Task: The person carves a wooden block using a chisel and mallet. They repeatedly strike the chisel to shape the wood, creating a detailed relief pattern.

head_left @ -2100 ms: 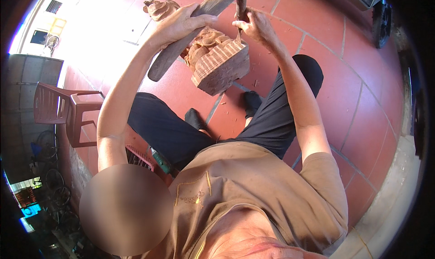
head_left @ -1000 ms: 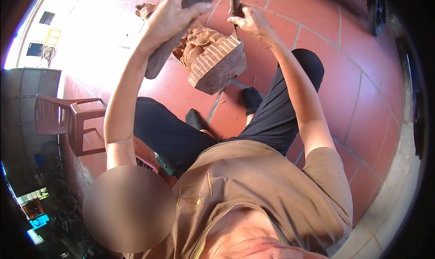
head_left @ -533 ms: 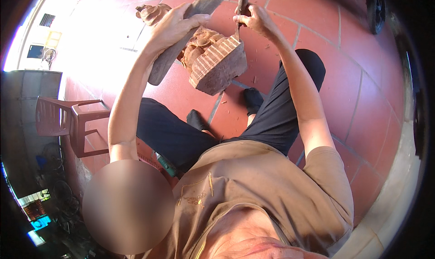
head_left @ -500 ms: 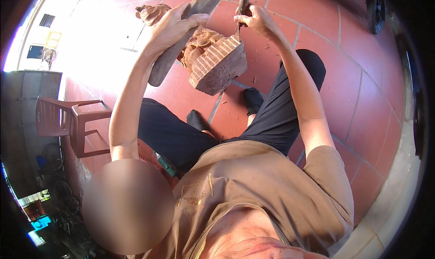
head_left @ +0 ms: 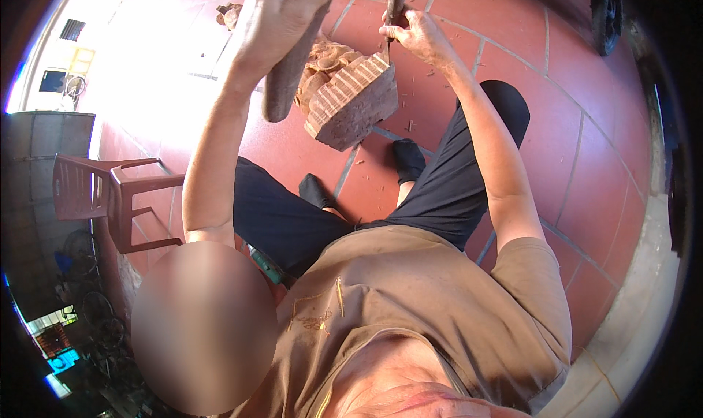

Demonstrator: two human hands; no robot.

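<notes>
Underfoot: red tiles (head_left: 527, 154) | carved wooden block (head_left: 354, 110) | leftward: brown chair (head_left: 118, 195)

The floor (head_left: 556, 147) is tiled in red; a brown chair (head_left: 69, 206) stands at left, near a grey panelled wall (head_left: 44, 143); glare (head_left: 168, 74) whitens the upper left; a pale ledge (head_left: 638, 293) borders the right.

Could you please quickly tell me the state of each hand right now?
Left hand: closed, holding a wooden club.
Right hand: closed, holding a chisel, its blade at the edge of the carved block.
</notes>
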